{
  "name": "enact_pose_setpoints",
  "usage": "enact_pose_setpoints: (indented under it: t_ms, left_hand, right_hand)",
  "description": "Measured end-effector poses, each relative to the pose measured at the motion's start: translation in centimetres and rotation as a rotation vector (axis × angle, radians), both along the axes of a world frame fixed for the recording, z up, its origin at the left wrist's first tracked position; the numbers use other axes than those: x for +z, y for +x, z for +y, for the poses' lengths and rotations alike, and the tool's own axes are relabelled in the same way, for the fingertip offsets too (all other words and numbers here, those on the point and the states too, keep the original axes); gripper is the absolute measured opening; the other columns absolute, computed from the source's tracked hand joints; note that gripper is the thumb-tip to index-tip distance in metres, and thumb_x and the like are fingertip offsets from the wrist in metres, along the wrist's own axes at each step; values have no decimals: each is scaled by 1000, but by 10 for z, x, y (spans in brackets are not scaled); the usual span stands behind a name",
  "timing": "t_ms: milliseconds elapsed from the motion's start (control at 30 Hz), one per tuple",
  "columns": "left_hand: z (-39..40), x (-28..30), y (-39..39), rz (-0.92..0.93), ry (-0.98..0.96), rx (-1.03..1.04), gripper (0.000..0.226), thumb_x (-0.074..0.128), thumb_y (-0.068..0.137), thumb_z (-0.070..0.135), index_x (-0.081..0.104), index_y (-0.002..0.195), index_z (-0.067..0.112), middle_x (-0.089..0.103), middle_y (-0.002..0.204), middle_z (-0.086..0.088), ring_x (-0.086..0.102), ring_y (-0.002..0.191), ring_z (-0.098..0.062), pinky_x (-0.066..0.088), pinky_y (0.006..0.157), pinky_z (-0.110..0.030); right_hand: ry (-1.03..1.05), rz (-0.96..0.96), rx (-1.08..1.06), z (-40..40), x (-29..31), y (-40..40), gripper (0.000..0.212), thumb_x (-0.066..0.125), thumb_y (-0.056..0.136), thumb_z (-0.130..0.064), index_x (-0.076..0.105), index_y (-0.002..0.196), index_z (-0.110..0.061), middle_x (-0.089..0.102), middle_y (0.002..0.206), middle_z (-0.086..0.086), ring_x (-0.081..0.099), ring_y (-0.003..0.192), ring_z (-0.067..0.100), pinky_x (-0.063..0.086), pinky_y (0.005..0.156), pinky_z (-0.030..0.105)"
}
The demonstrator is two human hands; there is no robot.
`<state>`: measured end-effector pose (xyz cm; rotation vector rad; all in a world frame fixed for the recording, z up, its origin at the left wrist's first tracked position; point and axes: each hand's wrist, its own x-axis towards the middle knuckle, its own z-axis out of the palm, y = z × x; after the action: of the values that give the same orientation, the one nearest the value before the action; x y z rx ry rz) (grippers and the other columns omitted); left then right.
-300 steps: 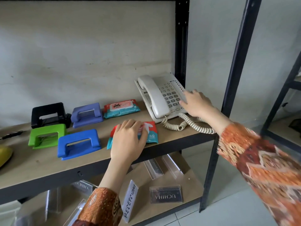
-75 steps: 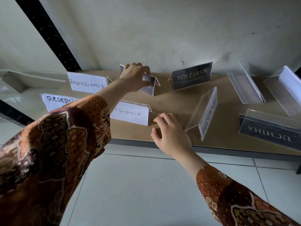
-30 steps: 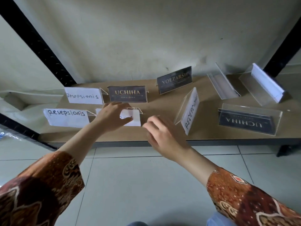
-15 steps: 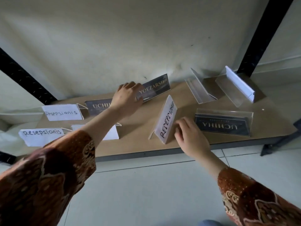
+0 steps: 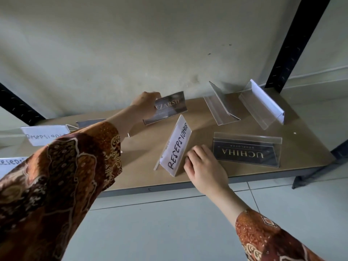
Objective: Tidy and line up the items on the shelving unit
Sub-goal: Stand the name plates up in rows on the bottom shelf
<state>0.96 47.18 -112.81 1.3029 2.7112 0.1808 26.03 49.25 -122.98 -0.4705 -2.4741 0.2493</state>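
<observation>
On the low wooden shelf (image 5: 305,140) stand several acrylic name signs. My left hand (image 5: 146,104) grips the left end of the dark YOEZARSH sign (image 5: 169,108) near the wall, and the sign is tilted. My right hand (image 5: 201,164) rests on the shelf with its fingers loosely curled, just right of a white RESEPSIONIS sign (image 5: 177,147) that is turned askew; I cannot tell whether it touches the sign. To its right a dark UCHIHA sign (image 5: 246,150) faces away, upside down to me.
Two clear sign holders, an empty sign holder (image 5: 220,106) and a sign holder with white paper (image 5: 263,104), sit at the back right. More white RESEPSIONIS signs (image 5: 43,133) stand at the left, partly behind my sleeve. A black upright (image 5: 293,44) rises at the right; tiled floor lies in front.
My left hand has closed round the end of the YOEZARSH sign and tilted it. My right hand stays beside the askew white sign. The view has shifted slightly.
</observation>
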Motion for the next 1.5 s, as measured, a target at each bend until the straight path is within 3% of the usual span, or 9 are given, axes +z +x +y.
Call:
enact_pose_setpoints:
  t_ms: [300, 467, 600, 733, 900, 1000, 1200, 1300, 1500]
  left_hand:
    - [-5, 0, 6, -89, -5, -114, 45, 44, 86, -6, 54, 125, 14, 60, 113, -17, 51, 91, -30, 37, 71, -29]
    - [-12, -2, 13, 51, 42, -169, 43, 52, 90, 10, 48, 133, 16, 53, 131, -12, 47, 121, -30, 34, 99, -37]
    - [-20, 10, 53, 86, 169, -159, 39, 53, 92, 43, 55, 119, 15, 59, 112, -6, 58, 102, -29, 48, 80, -37]
    - [-31, 3, 90, 7, -163, -114, 65, 54, 76, 73, 58, 112, 19, 66, 98, -3, 62, 86, -24, 53, 70, -33]
    - [-40, 2, 96, -88, -190, -65, 50, 71, 79, 45, 60, 113, 10, 65, 100, -6, 61, 85, -23, 48, 64, -30]
    - [-45, 9, 100, -110, -198, -97, 48, 74, 81, 31, 59, 121, 8, 63, 112, -10, 62, 95, -25, 52, 72, -32]
    - [-59, 4, 97, -125, -149, -121, 56, 71, 84, 17, 50, 136, 19, 58, 129, -7, 62, 105, -26, 54, 83, -37]
    - [-65, 3, 94, -161, -110, -96, 53, 67, 86, 10, 50, 136, 17, 57, 131, -10, 62, 105, -32, 55, 80, -38]
    - [-71, -7, 89, -171, -80, -111, 53, 63, 86, 9, 48, 136, 20, 56, 135, -9, 55, 118, -33, 49, 95, -46]
  right_hand:
    - [23, -11, -4, -1, -2, -1, 29, 39, 94, -20, 59, 78, -8, 56, 79, 6, 52, 76, 25, 49, 73, 35]
    - [40, -24, 2, 0, -1, 0, 28, 39, 93, -19, 60, 78, -7, 57, 79, 5, 53, 76, 24, 50, 72, 35]
    - [35, -18, -10, -1, 0, 1, 27, 40, 93, -20, 60, 79, -8, 57, 80, 5, 53, 76, 24, 50, 70, 33]
    - [34, -30, -7, 0, 2, 1, 27, 39, 93, -20, 60, 81, -7, 58, 81, 5, 53, 79, 24, 50, 72, 33]
    - [11, -41, 4, -1, 3, 2, 26, 39, 92, -19, 61, 84, -7, 58, 83, 6, 53, 80, 23, 49, 72, 32]
    - [-14, -30, 4, -1, 4, 1, 24, 40, 90, -17, 61, 83, -8, 59, 83, 5, 53, 80, 23, 48, 69, 30]
    - [-13, -37, 16, -1, 5, 3, 26, 39, 90, -18, 61, 82, -8, 61, 85, 6, 56, 83, 24, 49, 68, 29]
    - [12, -36, 14, -1, 3, 2, 26, 39, 90, -17, 62, 82, -7, 60, 83, 6, 55, 82, 24, 49, 71, 31]
    - [25, -41, 24, 0, 0, 1, 26, 38, 90, -15, 61, 83, -6, 59, 83, 7, 54, 81, 25, 50, 73, 34]
